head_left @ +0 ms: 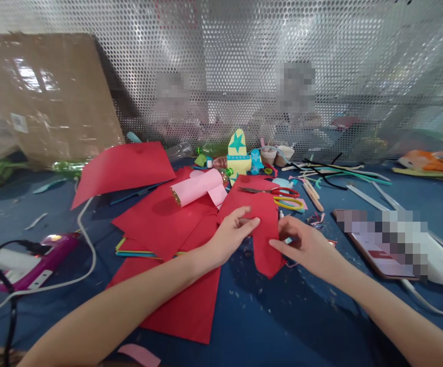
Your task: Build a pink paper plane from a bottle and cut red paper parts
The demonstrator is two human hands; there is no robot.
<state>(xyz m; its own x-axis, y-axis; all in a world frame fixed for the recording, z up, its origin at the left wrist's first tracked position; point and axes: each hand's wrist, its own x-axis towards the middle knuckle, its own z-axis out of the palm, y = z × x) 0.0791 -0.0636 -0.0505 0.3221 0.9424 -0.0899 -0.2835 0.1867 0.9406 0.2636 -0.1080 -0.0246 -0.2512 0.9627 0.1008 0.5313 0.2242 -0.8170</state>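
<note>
A cut piece of red paper (pixel 265 239) with a narrow lower end hangs between my two hands above the blue table. My left hand (pixel 233 232) pinches its left edge between thumb and fingers. On the opposite edge, my right hand (pixel 301 239) grips the paper, with some fingers hidden behind it. Scissors (pixel 288 192) with red and yellow handles lie just beyond the hands, their blades over red paper. Left of them is a bottle wrapped in pink paper (pixel 197 187), lying on its side on red sheets (pixel 160 216).
Several craft scraps and pipe cleaners (pixel 343 171) lie at the back. A decorated yellow rocket shape (pixel 238 158) stands near the perforated metal wall (pixel 221 61). A phone (pixel 374 244) rests at right. At left are a purple power strip (pixel 49 257), its cables and a cardboard sheet (pixel 53 97).
</note>
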